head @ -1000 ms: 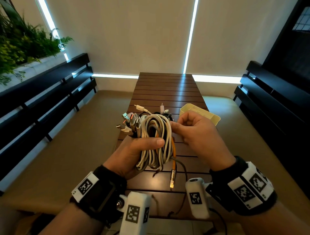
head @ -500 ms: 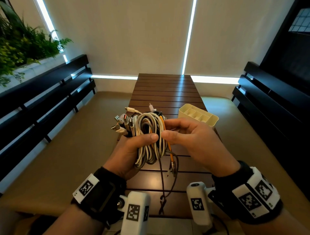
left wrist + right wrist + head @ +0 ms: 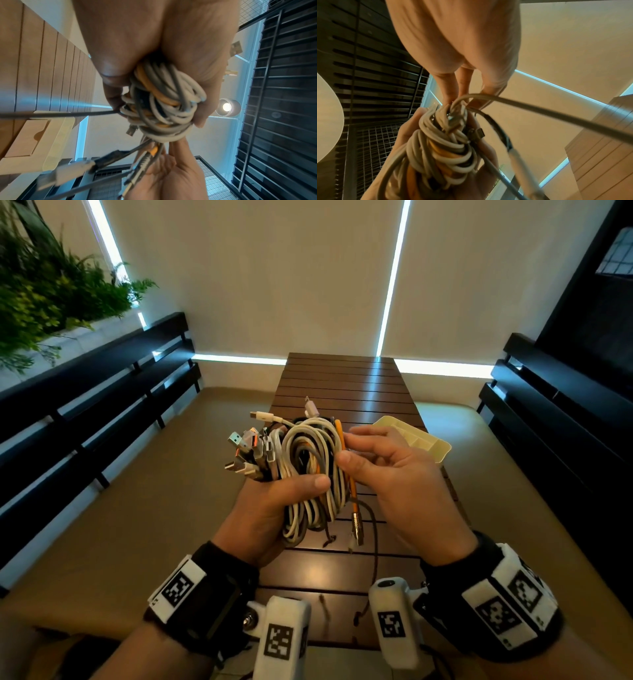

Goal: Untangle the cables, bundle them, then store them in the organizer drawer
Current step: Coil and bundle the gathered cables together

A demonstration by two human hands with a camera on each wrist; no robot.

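Observation:
My left hand (image 3: 274, 501) grips a coiled bundle of cables (image 3: 310, 460), white, grey and orange, held up above the table; the thumb lies across the coil's front. Several USB plugs (image 3: 248, 453) stick out at its upper left. My right hand (image 3: 387, 470) pinches the orange cable (image 3: 344, 453) at the coil's right edge between thumb and fingers. That cable's metal plug (image 3: 357, 525) and a thin dark cable (image 3: 375, 542) hang loose below. The left wrist view shows the bundle (image 3: 163, 102) in my palm; the right wrist view shows my fingers (image 3: 453, 92) at the bundle (image 3: 443, 146).
A cream organizer tray (image 3: 419, 440) with compartments sits on the dark slatted wooden table (image 3: 346, 385), behind my right hand. Black benches (image 3: 89, 412) run along both sides. Plants (image 3: 44, 292) stand at the upper left.
The bundle and both hands have risen slightly. My right hand has shifted from a dark strand to pinching the orange cable at the coil's right edge; the loose plug end swings below.

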